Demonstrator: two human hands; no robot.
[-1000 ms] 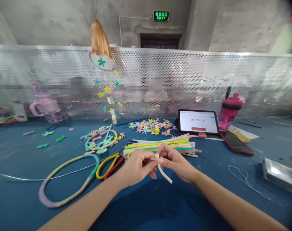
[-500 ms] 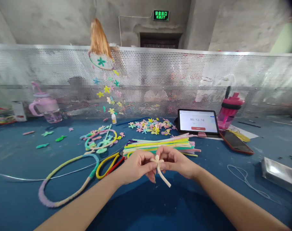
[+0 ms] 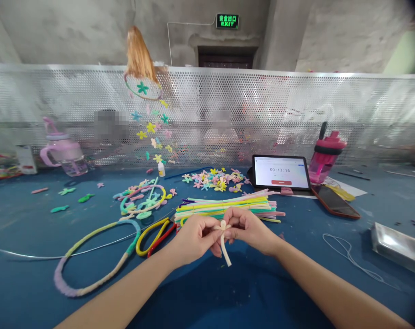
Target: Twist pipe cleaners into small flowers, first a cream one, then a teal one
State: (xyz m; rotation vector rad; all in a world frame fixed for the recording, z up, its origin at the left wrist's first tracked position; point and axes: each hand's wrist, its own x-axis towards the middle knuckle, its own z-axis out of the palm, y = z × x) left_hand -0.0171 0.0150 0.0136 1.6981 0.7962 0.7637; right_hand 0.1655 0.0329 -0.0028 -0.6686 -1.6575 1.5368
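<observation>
Between my two hands is a cream pipe cleaner, bent into small flower-like loops at the top with a straight tail hanging down. My left hand pinches its left side between thumb and fingers. From the other side my right hand is closed on the loops as well. Just behind the hands lies a bundle of pastel pipe cleaners. By my left wrist are scissors with yellow and red handles, and further left a large ring wrapped in several fuzzy colours.
A pile of small pipe-cleaner flowers and a smaller wrapped ring lie behind. A tablet, a phone, a pink bottle and a metal box stand right; a clear jug stands left. A perforated metal screen crosses the back.
The tail of the cream pipe cleaner has swung left and now hangs more steeply. Both hands keep their hold on it, with the right fingers slightly shifted.
</observation>
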